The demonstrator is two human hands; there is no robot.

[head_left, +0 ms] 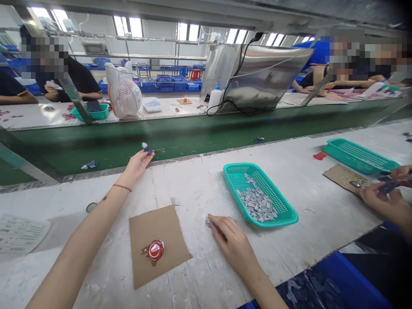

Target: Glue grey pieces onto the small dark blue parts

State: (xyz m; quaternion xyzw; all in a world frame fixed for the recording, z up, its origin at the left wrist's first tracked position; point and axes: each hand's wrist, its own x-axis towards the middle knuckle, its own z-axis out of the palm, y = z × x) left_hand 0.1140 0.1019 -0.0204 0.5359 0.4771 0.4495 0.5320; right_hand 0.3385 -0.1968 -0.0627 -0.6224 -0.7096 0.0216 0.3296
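My left hand is stretched out to the edge of the green belt. Its fingers are closed on a small dark-blue part with a pale tip. Nearer to me, my right hand rests low over the white worktable, pinching a small grey piece at the fingertips. Between my arms lies a square of cardboard bearing a round red cap with glossy, wet-looking stains around it. Right of my right hand, a green plastic basket holds many small grey pieces.
The green belt carries similar blue parts, one at left and one farther right. A bottle cap lies beside my left forearm. At right, a co-worker's hands work near another green basket. A fan stands across the belt.
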